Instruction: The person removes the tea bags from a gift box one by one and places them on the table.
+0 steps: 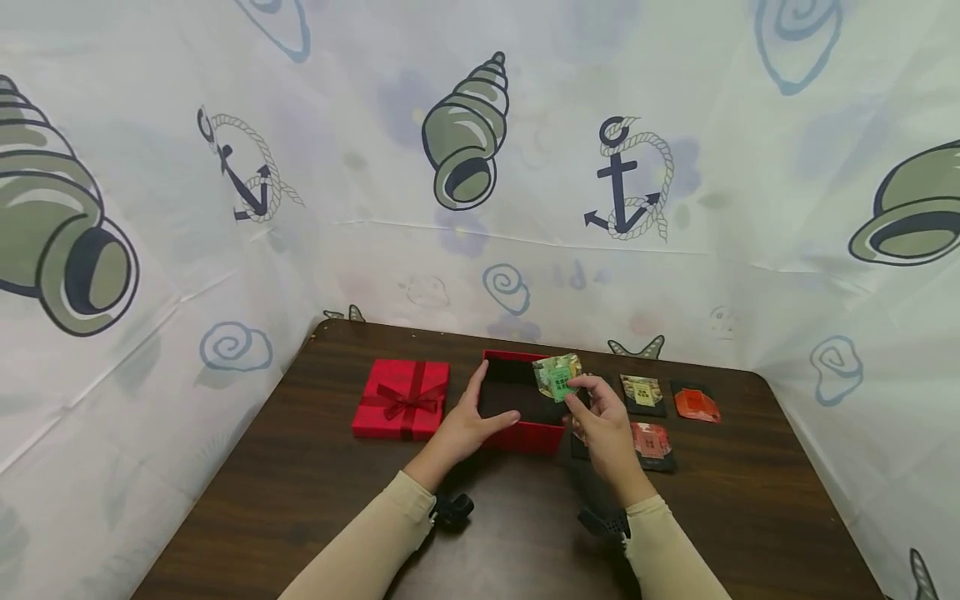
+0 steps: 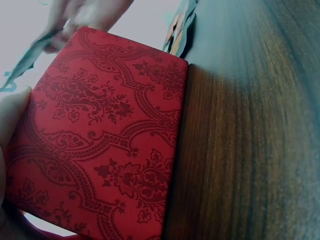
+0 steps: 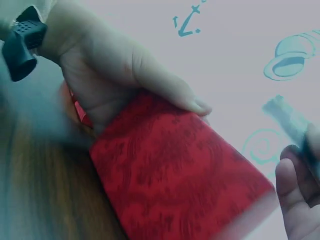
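Note:
A red gift box (image 1: 521, 438) with a dark interior stands uncovered on the table. My left hand (image 1: 461, 433) holds its left side, with the thumb over the near rim; in the right wrist view the thumb (image 3: 187, 97) lies along the box's top edge. Between thumb and fingers, my right hand (image 1: 609, 429) pinches a small green-and-gold sachet (image 1: 551, 373) above the box's right part. Red patterned box wall (image 2: 105, 135) fills much of the left wrist view. The sachet (image 3: 287, 117) is partly cut off in the right wrist view.
A red lid with a dark ribbon bow (image 1: 386, 417) lies left of the box. Right of it lie a yellow sachet (image 1: 642, 392), an orange sachet (image 1: 697, 405) and a red sachet (image 1: 651, 442); another is partly hidden by my right hand. A printed cloth (image 1: 540, 275) hangs behind the table.

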`<state>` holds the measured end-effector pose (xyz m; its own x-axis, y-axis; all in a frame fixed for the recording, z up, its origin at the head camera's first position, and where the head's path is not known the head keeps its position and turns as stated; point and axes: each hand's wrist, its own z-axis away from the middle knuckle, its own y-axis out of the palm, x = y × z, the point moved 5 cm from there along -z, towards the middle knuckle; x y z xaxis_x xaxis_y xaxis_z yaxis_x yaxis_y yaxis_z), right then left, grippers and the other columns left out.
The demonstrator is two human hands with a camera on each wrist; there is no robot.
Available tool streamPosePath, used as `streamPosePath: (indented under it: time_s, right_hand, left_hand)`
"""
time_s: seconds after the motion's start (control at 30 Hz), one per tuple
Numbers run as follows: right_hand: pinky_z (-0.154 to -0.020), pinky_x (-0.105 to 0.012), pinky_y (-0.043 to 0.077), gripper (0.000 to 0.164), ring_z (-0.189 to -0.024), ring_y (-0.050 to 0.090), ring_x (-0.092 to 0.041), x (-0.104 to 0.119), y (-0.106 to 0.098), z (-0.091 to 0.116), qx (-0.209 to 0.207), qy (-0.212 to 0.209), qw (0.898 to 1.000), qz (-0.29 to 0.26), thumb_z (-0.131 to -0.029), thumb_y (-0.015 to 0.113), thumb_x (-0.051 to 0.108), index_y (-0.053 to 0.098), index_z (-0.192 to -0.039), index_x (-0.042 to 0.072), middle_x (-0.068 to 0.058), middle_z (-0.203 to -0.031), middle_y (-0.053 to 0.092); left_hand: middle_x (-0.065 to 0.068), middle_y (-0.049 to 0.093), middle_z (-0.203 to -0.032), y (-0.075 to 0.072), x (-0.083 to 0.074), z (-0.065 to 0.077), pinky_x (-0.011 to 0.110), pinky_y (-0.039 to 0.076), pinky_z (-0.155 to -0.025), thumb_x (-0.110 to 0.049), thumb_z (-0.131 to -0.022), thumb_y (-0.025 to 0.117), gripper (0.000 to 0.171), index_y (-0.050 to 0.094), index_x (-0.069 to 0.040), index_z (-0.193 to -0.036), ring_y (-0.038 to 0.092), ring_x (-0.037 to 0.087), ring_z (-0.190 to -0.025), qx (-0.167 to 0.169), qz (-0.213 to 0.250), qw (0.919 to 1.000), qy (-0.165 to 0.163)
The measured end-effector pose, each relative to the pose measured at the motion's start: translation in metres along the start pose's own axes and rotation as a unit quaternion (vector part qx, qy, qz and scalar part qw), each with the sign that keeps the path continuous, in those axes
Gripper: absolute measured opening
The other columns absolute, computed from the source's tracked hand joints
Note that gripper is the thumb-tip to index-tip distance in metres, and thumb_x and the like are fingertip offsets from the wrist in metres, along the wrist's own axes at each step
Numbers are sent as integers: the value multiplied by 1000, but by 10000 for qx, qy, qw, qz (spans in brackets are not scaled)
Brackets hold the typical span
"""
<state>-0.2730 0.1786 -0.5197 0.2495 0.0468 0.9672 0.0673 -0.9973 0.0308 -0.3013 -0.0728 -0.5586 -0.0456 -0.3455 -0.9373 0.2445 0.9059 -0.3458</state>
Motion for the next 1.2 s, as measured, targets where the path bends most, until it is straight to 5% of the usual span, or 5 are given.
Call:
streamPosePath:
  time_s: [0.13, 0.4, 0.5, 0.83, 1.2]
  right_hand:
    - [-75, -21, 60, 37, -99, 63, -10, -2, -29, 19, -397, -39, 9991, 125, -107, 68, 7, 56, -140, -6, -8, -137, 56]
    - [-69, -19, 58, 32, -92, 59, -8, -1, -105, 56, -1464, -103, 9890, 190, -107, 65, -1, 60, -138, -4, -7, -136, 54]
    - [-79, -14, 54, 33, -116, 55, -8, -7, -131, 72, -1834, -39, 9826, 293, -106, 64, -5, 57, -138, -9, -4, -143, 52]
    - [-99, -9, 37, 36, -140, 47, -15, -30, -210, 96, -2860, 1043, 9268, 2199, -106, 64, 5, 60, -141, 0, -3, -147, 56]
    - [-106, -69, 31, 36, -134, 39, -58, -42, -215, 91, -2264, 1009, 8760, 4137, -101, 61, 4, 66, -135, -6, -37, -145, 49]
  left_hand:
    - [6, 22, -183, 2, 0, 1, 75, 30, -126, -65, -88, 82, 112, 11, -51, -173, 31, 44, -165, -15, -60, 10000, 16]
    - [6, 22, -183, 4, -2, 1, 74, 32, -126, -67, -87, 83, 114, 11, -51, -173, 32, 44, -164, -3, -104, 9999, 15]
    - [5, 22, -183, 7, -3, 1, 74, 32, -126, -68, -86, 83, 113, 10, -53, -172, 32, 44, -164, 9, -101, 9999, -15]
    - [5, 23, -183, 4, -2, 2, 76, 34, -124, -68, -87, 82, 112, 10, -53, -172, 34, 45, -163, -35, -125, 9999, -26]
    - [5, 22, -183, -1, -2, 1, 75, 34, -124, -69, -86, 83, 114, 10, -53, -172, 33, 45, -164, -1, -180, 9998, 22]
